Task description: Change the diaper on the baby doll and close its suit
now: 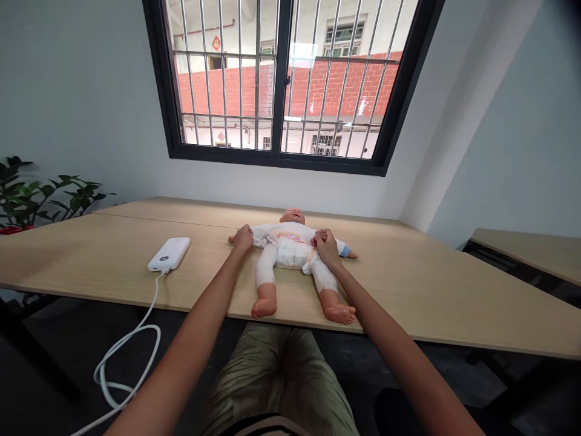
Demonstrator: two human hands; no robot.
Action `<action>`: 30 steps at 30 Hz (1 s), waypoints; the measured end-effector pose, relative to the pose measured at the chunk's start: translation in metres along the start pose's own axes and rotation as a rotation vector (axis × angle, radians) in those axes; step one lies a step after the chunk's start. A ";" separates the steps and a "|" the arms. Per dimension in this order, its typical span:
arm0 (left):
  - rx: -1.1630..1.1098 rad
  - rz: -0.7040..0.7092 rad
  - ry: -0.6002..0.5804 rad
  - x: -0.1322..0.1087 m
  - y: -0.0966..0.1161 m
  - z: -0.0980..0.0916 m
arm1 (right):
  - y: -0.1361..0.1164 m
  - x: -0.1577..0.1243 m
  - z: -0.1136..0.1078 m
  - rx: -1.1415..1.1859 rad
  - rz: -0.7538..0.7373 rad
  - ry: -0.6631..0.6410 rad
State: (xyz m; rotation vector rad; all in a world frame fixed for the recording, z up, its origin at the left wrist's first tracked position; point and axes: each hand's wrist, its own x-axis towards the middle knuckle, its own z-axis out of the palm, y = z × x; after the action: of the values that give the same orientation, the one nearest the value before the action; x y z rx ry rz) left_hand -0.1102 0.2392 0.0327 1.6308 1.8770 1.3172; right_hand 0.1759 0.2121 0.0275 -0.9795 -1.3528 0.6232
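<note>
A baby doll (295,216) lies on its back on the table, head toward the window and bare feet near the front edge. It has on a white top (272,230) and a diaper (293,254) with a faint coloured print; white cloth covers its legs. My left hand (244,238) is closed on the sleeve, beside the doll's hand at the left. At the other side of the waist, my right hand (325,245) pinches the edge of the white top. Its fingertips partly hide the cloth between them. A blue cuff (345,250) shows on the doll's arm at the right.
To the left on the wooden table (408,284) lies a white power bank (169,254); its white cable (154,339) hangs over the front edge. A leafy plant (40,194) stands at the far left. Behind the table is a barred window (276,158). Another table (531,242) is at the right.
</note>
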 end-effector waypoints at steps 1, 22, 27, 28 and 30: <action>-0.036 -0.023 0.039 0.001 0.001 -0.002 | 0.000 0.000 0.000 -0.001 0.004 0.000; -0.859 0.220 -0.136 0.000 0.036 0.001 | -0.055 0.013 0.103 -1.055 -0.344 -0.668; -0.897 0.235 -0.143 -0.003 0.042 0.002 | -0.045 0.017 0.104 -1.059 -0.280 -0.626; -0.898 0.244 -0.170 -0.005 0.044 0.004 | -0.043 0.018 0.103 -1.032 -0.260 -0.620; -0.894 0.269 -0.233 -0.011 0.050 0.010 | -0.037 0.020 0.101 -0.904 -0.261 -0.579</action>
State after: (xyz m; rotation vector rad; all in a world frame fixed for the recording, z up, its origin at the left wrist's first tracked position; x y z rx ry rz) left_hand -0.0700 0.2293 0.0637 1.4480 0.7382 1.6394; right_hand 0.0742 0.2329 0.0633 -1.3411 -2.3339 0.0495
